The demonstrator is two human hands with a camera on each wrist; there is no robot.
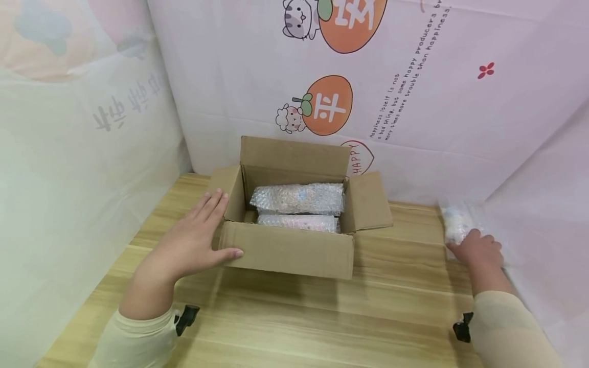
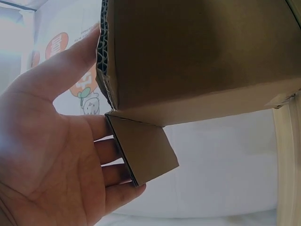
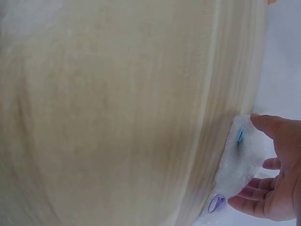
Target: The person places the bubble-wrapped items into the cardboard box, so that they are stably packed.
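An uncovered cardboard box [image 1: 287, 250] stands on the table with its flaps folded out. Inside lie a bubble-wrapped package [image 1: 299, 198] and, nearer the front, a second wrapped package [image 1: 296, 222] with pink showing through. My left hand [image 1: 193, 240] rests on the box's front left corner, fingers straight along the left flap [image 2: 143, 150] and thumb on the front flap. Far to the right, my right hand [image 1: 480, 250] grips a bubble-wrapped package [image 1: 457, 222] between thumb and fingers. Through that package's wrap [image 3: 240, 160], blue and purple marks show in the right wrist view.
The wooden table [image 1: 294, 317] stretches in front of the box and to its right. A printed white curtain [image 1: 221, 76] hangs close behind the box, and white sheets [image 1: 83, 168] hang along both sides.
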